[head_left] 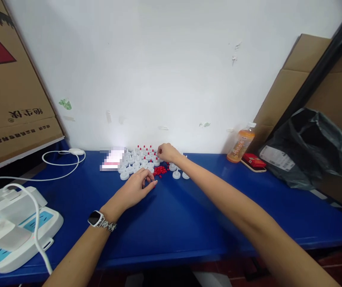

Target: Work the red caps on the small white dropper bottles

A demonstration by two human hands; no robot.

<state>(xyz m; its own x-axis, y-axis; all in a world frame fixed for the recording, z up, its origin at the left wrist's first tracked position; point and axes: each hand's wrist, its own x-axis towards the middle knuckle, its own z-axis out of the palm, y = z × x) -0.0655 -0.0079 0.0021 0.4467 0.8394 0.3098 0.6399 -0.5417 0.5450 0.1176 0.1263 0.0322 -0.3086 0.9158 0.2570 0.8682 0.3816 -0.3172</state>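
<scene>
Blue table (171,227), curled left hand (137,186) blocking some white caps (124,175), right hand (169,153), both grips unclear, red tips (159,171), bottle (241,144), power strip (53,222)

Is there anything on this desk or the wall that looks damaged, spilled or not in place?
The white wall looks damaged: a ragged green scrap clings at its left, and a peeled-looking mark shows at upper right. On the blue desk, nothing seems spilled; the red caps lie loose but heaped together.
</scene>
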